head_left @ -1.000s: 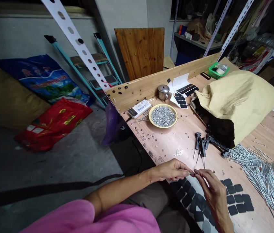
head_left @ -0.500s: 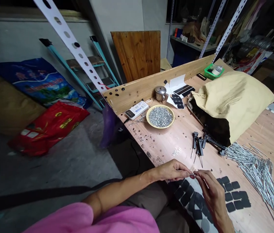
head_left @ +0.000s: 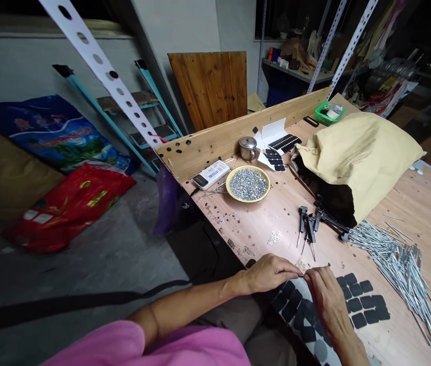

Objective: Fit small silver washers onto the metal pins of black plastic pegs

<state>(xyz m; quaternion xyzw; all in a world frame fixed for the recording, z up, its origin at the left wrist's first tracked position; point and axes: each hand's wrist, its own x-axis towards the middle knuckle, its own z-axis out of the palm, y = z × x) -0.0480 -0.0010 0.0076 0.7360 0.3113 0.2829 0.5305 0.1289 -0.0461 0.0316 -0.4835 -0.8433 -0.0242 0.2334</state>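
My left hand [head_left: 272, 273] and my right hand [head_left: 324, 300] meet fingertip to fingertip at the near edge of the wooden table [head_left: 272, 218]. Both are pinched on one small dark piece between them, too small to name. Under and beside my hands lies a white sheet of black rounded pads [head_left: 360, 305]. A few black-handled pins [head_left: 307, 229] lie just beyond my fingers. A small heap of tiny metal nuts [head_left: 275, 237] sits to their left.
A yellow bowl of small metal parts [head_left: 248, 183] stands mid-table, with a white box [head_left: 210, 174] and a metal cup [head_left: 248, 147] behind it. A tan sack [head_left: 364, 152] covers the right. Several long steel rods [head_left: 402, 267] are heaped right. Sacks lie on the floor left.
My hands have stayed pinched together and sunk slightly toward the pad sheet. The camera has tilted and shifted, so everything sits a little further left in view.
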